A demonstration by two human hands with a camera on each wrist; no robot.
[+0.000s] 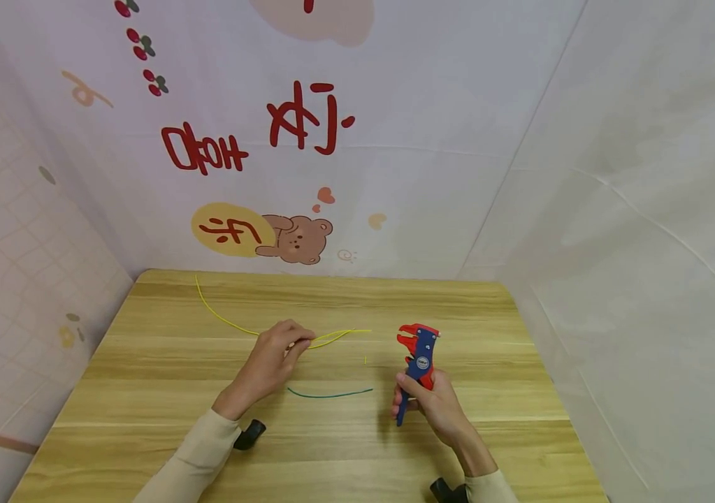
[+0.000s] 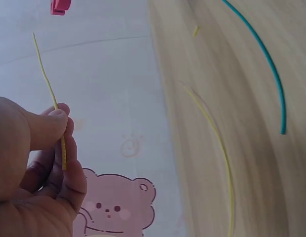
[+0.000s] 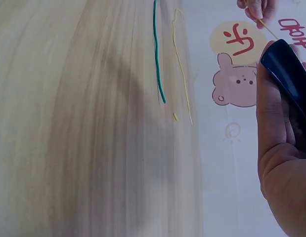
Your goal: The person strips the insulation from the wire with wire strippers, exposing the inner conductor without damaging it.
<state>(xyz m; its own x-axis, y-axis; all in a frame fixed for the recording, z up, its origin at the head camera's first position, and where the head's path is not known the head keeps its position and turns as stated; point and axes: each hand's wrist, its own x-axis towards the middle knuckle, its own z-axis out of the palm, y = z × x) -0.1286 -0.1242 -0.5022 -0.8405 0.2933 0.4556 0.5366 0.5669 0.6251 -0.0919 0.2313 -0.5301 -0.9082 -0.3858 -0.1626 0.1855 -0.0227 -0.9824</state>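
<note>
My left hand (image 1: 271,358) pinches a short yellow wire (image 2: 44,74) between thumb and fingers, its long free end pointing toward the tool. A longer yellow wire (image 1: 225,318) lies curved on the table, running behind the left hand. My right hand (image 1: 437,409) grips a wire stripper (image 1: 422,353) by its blue and red handles. The stripper's red jaws face left, apart from the wire's tip. Only a dark blue handle (image 3: 287,69) of it shows in the right wrist view. A green wire (image 1: 330,396) rests on the table between the hands.
A tiny yellow piece (image 1: 365,360) lies on the wooden table (image 1: 307,461) between the wires and the stripper. Printed white cloth (image 1: 407,175) hangs behind the table and along both sides. Black wrist-worn devices (image 1: 249,434) show at both sleeves.
</note>
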